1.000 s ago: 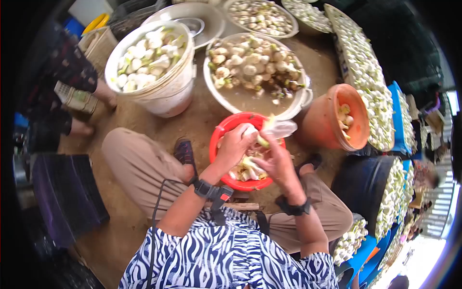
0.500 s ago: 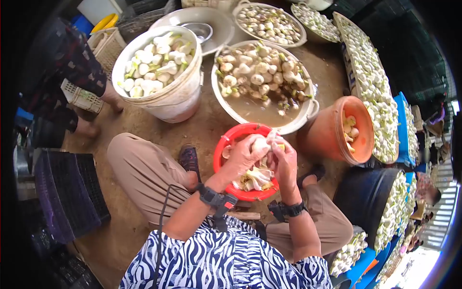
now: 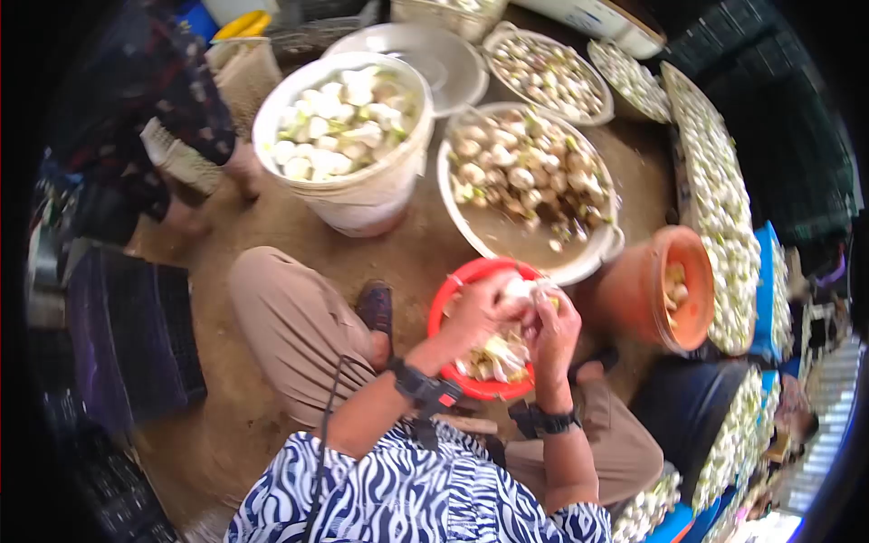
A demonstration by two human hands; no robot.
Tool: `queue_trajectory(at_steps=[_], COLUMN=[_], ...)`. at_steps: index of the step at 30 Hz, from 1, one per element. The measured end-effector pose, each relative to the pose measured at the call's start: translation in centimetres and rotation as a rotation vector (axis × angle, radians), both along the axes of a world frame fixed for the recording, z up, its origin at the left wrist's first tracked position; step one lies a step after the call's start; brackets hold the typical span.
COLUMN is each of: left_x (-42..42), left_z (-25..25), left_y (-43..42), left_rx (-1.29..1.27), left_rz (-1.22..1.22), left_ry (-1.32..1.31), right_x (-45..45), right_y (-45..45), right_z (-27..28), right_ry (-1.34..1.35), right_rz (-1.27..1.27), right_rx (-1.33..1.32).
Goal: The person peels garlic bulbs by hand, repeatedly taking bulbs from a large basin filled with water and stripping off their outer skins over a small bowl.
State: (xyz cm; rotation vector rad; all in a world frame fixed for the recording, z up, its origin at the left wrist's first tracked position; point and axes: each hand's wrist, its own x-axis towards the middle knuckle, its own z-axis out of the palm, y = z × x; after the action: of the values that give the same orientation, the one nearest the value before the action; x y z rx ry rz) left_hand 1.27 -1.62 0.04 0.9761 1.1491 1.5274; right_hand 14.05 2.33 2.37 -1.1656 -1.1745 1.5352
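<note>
Above a red basin (image 3: 445,288) between my knees, both my hands are closed at a white garlic bulb (image 3: 516,288). My left hand (image 3: 480,312) grips the bulb from the left side. Close beside it, my right hand (image 3: 554,328) has its fingers pinched on pale garlic skin (image 3: 541,294) at the bulb's right side. Motion blur softens the fingertips. Loose white and yellowish peelings (image 3: 496,360) lie in the basin under my hands.
A white bucket (image 3: 353,204) heaped with garlic stands ahead left. Ahead is a wide basin (image 3: 471,240) of muddy water and dirty bulbs. An orange bucket (image 3: 634,290) leans at right, near long rows of garlic (image 3: 724,226). Another person's legs (image 3: 195,136) are at far left.
The view has shifted, so the surroundings appear further right and slightly lower. My hands stay together at the garlic bulb over the red basin, with little change in grip.
</note>
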Motion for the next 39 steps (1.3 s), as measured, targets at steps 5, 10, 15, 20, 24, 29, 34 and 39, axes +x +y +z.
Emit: queue_trajectory(at_steps=[5,10,15,20,24,29,34,39], left_x=[-3.3,-11.6,-16.5,-9.5,-5.8,-4.2,-1.2,0.2], left_z=[-0.9,1.6,3.4,-0.7,-3.3,-4.9,-5.7,-3.6], left_y=[-0.2,4.1,7.2,8.7,10.0,11.6,12.2,9.4], left_rx=[-0.065,0.153,0.116,-0.195,-0.328,-0.399,-0.314,-0.349], left_rz=[-0.022,0.166,0.405,0.223,0.094,-0.049,-0.065,-0.064], left_ry=[-0.302,-0.932,-0.837,-0.503,-0.365,-0.175,-0.167,-0.577], right_x=[1.2,3.6,4.9,4.8,5.4,4.0,2.6,3.2], right_y=[1.6,3.3,5.3,19.2,25.7,28.6,20.3,12.5], right_z=[1.7,-4.5,-8.3,-9.6,-18.8,-24.1,-8.3,-3.3], right_ry=[0.298,-0.498,-1.065,-1.115,-1.287,-1.188,-0.300,-0.344], right_rz=[-0.001,0.595,0.913,0.735,0.812,0.949,0.738,0.614], right_rx=[-0.001,0.249,0.746,0.615,0.531,0.323,-0.106,0.174])
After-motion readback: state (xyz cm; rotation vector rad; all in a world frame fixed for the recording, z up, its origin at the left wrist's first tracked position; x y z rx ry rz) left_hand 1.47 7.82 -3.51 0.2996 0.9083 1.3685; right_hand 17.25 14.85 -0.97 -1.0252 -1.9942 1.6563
